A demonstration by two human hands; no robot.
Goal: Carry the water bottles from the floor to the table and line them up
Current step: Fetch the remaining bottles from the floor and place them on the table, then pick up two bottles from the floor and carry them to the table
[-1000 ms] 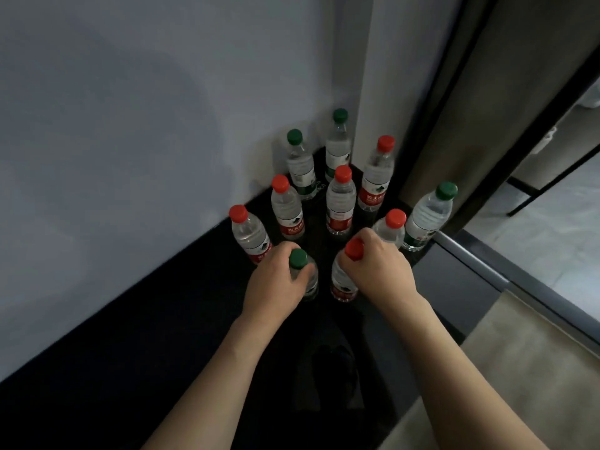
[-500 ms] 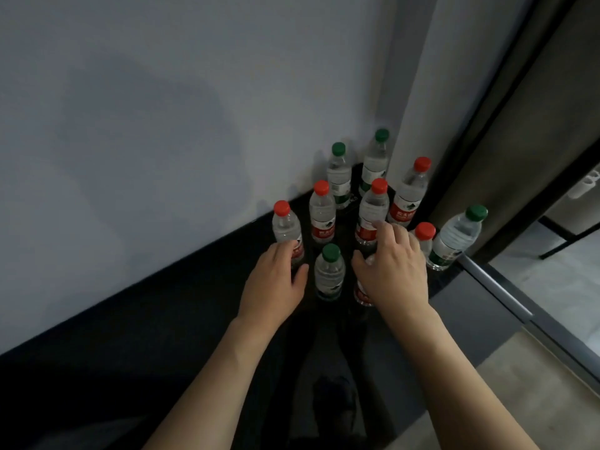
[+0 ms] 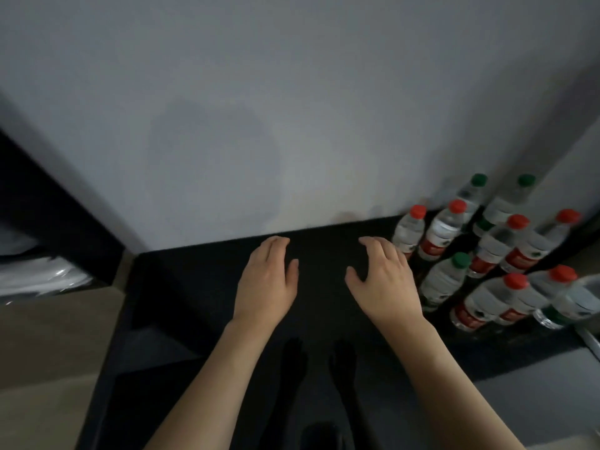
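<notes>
Ten or so upright water bottles (image 3: 451, 280) stand at right of frame, beside the empty, slack-fingered right hand (image 3: 383, 280); the left hand (image 3: 266, 277), equally empty, lies farther off.

Illumination is dim and flat, with a cool grey cast. The wall (image 3: 292, 92) carries a broad, soft-edged shadow near its centre, darker than the surrounding paint. The dark floor (image 3: 324, 254) loses nearly all detail to underexposure. A pale patch of glare shows at the left edge (image 3: 42, 277). Overall sharpness is poor: the water bottles (image 3: 480, 254) at right are smeared and soft, labels unreadable. Both hands, the left hand (image 3: 266, 284) and right hand (image 3: 383, 284), are evenly lit and slightly soft. Wide-angle distortion bends lines and stretches the bottles toward the right edge.
</notes>
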